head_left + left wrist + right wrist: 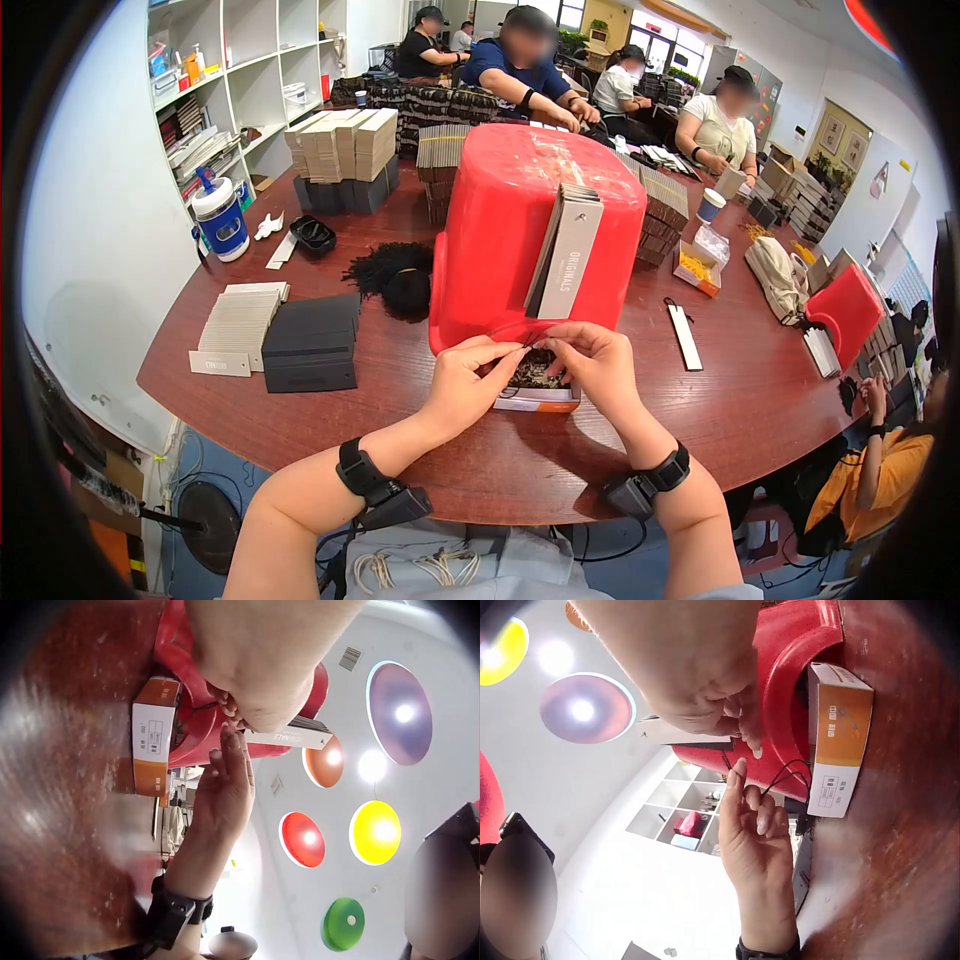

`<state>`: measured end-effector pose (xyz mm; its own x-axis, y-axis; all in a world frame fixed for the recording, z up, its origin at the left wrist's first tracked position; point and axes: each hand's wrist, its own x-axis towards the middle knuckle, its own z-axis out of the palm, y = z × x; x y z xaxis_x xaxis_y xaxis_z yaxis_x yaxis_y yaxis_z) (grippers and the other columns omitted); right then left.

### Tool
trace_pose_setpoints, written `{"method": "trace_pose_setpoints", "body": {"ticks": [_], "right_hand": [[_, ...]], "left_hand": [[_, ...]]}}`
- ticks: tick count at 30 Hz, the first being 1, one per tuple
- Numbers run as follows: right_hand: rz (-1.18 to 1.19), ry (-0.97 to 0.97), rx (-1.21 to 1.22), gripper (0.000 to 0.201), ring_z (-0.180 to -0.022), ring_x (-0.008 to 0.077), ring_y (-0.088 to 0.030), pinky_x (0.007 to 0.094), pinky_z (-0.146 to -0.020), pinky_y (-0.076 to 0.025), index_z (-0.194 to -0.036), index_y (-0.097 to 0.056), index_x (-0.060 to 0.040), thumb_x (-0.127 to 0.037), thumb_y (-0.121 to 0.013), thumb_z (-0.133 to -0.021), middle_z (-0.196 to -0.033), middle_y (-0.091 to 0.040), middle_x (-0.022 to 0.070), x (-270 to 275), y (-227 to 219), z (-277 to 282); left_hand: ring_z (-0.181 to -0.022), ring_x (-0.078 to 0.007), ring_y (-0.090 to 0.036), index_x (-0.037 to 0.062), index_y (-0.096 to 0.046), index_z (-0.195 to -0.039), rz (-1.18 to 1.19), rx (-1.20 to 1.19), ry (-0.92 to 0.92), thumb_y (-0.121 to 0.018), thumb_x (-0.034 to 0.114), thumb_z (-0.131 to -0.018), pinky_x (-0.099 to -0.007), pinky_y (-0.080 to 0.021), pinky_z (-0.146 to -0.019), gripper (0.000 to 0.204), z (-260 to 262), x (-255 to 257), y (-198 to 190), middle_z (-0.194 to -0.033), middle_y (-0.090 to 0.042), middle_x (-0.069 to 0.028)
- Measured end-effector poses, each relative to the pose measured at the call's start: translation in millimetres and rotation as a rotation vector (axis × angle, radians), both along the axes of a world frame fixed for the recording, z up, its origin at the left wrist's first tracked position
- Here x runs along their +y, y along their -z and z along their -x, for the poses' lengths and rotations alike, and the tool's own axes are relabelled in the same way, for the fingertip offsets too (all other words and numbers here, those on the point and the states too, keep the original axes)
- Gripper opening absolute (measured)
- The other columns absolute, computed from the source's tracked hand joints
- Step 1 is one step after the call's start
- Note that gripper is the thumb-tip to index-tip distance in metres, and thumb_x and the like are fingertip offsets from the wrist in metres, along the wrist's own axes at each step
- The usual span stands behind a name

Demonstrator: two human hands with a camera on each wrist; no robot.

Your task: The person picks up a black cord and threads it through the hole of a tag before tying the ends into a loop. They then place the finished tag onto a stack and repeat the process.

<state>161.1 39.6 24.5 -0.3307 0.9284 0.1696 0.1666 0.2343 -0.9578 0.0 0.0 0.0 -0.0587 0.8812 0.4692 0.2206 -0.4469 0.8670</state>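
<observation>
Above a small orange-and-white box [545, 403], my left hand [462, 378] pinches a thin black cord [784, 771] between thumb and fingers. A loop of it hangs down toward the box. My right hand [603, 368] meets the left one at the fingertips, thumb and forefinger pinching at the cord's end. Dark, tangled pieces [535, 372] fill the box. Right behind the hands stands an upturned red plastic bin [490, 230]. Grey tags [575, 260] printed ORIGINALS lean in a stack on its near face. The pinched fingertips partly cover the cord.
To the left lie rows of pale tags [235, 325] and dark cards [312, 345], with a bundle of black cords [400, 285] beside the bin. One white tag [684, 337] lies to the right. A bottle [220, 215] stands at the left edge. Several people sit beyond.
</observation>
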Motion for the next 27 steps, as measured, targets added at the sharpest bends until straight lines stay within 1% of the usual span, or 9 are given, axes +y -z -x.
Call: {"method": "trace_pose_setpoints", "body": {"ticks": [2,3,6,8,9,11,14,24,27], "right_hand": [[0.041,0.055,0.105,0.010,-0.061,0.0097,-0.058,0.0169,-0.047,-0.043,-0.084,-0.057,0.0007,-0.006,-0.056,-0.077,-0.081,-0.062,0.0075,-4,-7,2],[0.033,0.056,0.074,0.010,-0.061,0.0097,-0.058,0.0169,-0.047,-0.043,-0.084,-0.057,0.0007,-0.006,-0.056,-0.077,-0.081,-0.062,0.0075,-4,-11,-3],[-0.005,0.071,0.198,0.006,-0.061,0.0089,-0.057,0.0161,-0.046,-0.042,-0.081,-0.058,-0.0004,-0.004,-0.057,-0.076,-0.082,-0.061,0.0075,-8,-9,1],[-0.170,0.038,0.287,0.005,-0.060,0.0078,-0.055,0.0154,-0.046,-0.041,-0.078,-0.058,-0.0009,-0.001,-0.059,-0.073,-0.084,-0.057,0.0063,-7,-5,3],[-0.168,0.037,0.287,0.005,-0.060,0.0078,-0.055,0.0154,-0.046,-0.041,-0.078,-0.058,-0.0009,-0.001,-0.059,-0.073,-0.084,-0.057,0.0063,-7,-3,2],[-0.294,0.075,0.259,0.007,-0.059,0.0068,-0.053,0.0155,-0.046,-0.039,-0.077,-0.058,-0.0005,0.001,-0.061,-0.071,-0.084,-0.051,0.0042,-6,-1,2],[-0.303,0.086,0.229,0.006,-0.059,0.0057,-0.050,0.0159,-0.047,-0.039,-0.075,-0.059,-0.0003,0.002,-0.061,-0.070,-0.083,-0.048,0.0025,-7,-1,2],[-0.379,0.076,0.182,0.011,-0.065,0.0056,-0.049,0.0179,-0.056,-0.040,-0.077,-0.062,-0.0018,0.002,-0.064,-0.068,-0.079,-0.049,0.0019,-12,1,7],[-0.390,0.028,0.159,0.013,-0.066,0.0053,-0.048,0.0169,-0.056,-0.038,-0.079,-0.061,0.0005,0.004,-0.063,-0.067,-0.080,-0.050,0.0025,-14,2,9]], "left_hand": [[-0.059,-0.0056,-0.046,-0.0006,-0.062,-0.086,-0.016,0.011,0.034,-0.057,0.006,-0.077,-0.0196,-0.037,-0.052,0.012,-1,0,-3,-0.065,-0.054,-0.0025],[-0.059,-0.0056,-0.046,-0.0006,-0.062,-0.086,-0.024,-0.020,0.034,-0.057,0.006,-0.077,-0.0196,-0.037,-0.052,0.012,-8,1,-1,-0.065,-0.054,-0.0025],[-0.059,-0.0056,-0.046,-0.0004,-0.062,-0.086,-0.017,-0.027,0.051,-0.057,0.005,-0.076,-0.0196,-0.037,-0.052,0.012,-7,-1,-2,-0.064,-0.054,-0.0028],[-0.059,-0.0055,-0.047,0.0001,-0.062,-0.086,-0.036,-0.010,0.032,-0.057,0.005,-0.076,-0.0196,-0.037,-0.052,0.012,-5,0,-1,-0.065,-0.054,-0.0029],[-0.059,-0.0055,-0.047,0.0001,-0.062,-0.086,-0.034,-0.010,0.030,-0.057,0.005,-0.076,-0.0196,-0.037,-0.052,0.012,-5,-1,-1,-0.065,-0.054,-0.0029],[-0.059,-0.0056,-0.047,0.0005,-0.063,-0.086,-0.018,-0.023,0.046,-0.057,0.005,-0.076,-0.0198,-0.037,-0.052,0.012,-4,0,-1,-0.065,-0.054,-0.0033],[-0.059,-0.0058,-0.047,0.0004,-0.063,-0.086,-0.042,-0.028,0.047,-0.057,0.005,-0.076,-0.0197,-0.037,-0.052,0.012,-4,-1,-2,-0.065,-0.055,-0.0033],[-0.060,-0.0056,-0.047,-0.0008,-0.062,-0.086,-0.037,-0.041,0.050,-0.057,0.005,-0.076,-0.0198,-0.038,-0.053,0.012,-2,-3,-3,-0.065,-0.055,-0.0029],[-0.057,-0.0043,-0.046,-0.0011,-0.061,-0.087,-0.099,-0.055,0.053,-0.055,0.005,-0.078,-0.0186,-0.036,-0.050,0.013,-1,-1,0,-0.064,-0.053,-0.0015]]}}
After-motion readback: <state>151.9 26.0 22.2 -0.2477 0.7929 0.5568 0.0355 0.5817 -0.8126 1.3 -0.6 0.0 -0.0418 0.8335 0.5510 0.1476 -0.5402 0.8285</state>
